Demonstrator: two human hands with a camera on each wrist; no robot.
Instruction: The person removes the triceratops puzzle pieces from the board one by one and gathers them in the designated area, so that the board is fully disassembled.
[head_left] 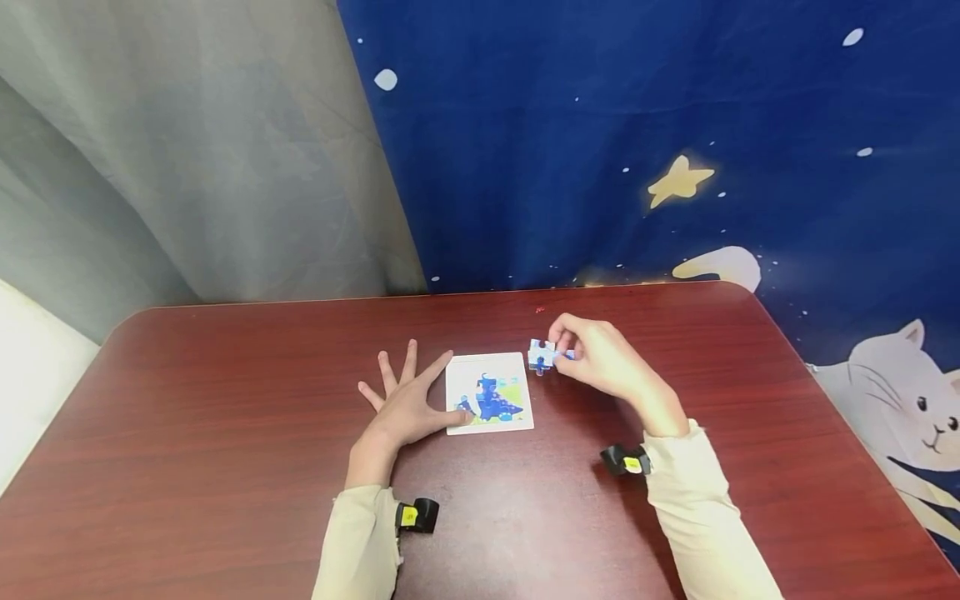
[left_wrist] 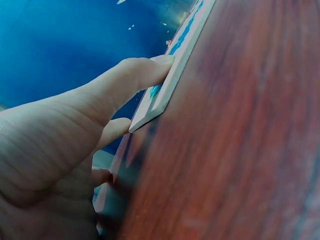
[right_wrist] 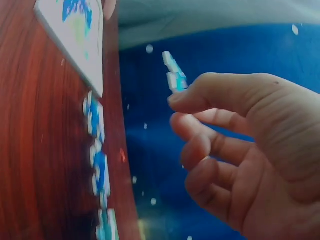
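Observation:
A square white-framed jigsaw board point(head_left: 465, 371) lies on the table, part of its picture filled with blue and green pieces. My left hand point(head_left: 405, 408) is spread at the board's left side. Its thumb point(left_wrist: 150, 70) presses on the near left part of the frame, and the index fingertip is at the far left corner. To the right of the board, my right hand point(head_left: 607, 354) pinches a small jigsaw piece point(right_wrist: 177, 80) between thumb and index finger, the other fingers curled in. Several loose jigsaw pieces point(right_wrist: 101, 172) lie on the table beside the board, partly hidden under that hand in the head view.
The dark red wooden table point(head_left: 225, 433) has rounded far corners. A tiny red bit point(head_left: 540, 309) sits near its far edge. Behind hang a grey curtain point(head_left: 247, 167) and a blue star-patterned curtain point(head_left: 525, 150). Each sleeve carries a black wrist mount point(head_left: 426, 515).

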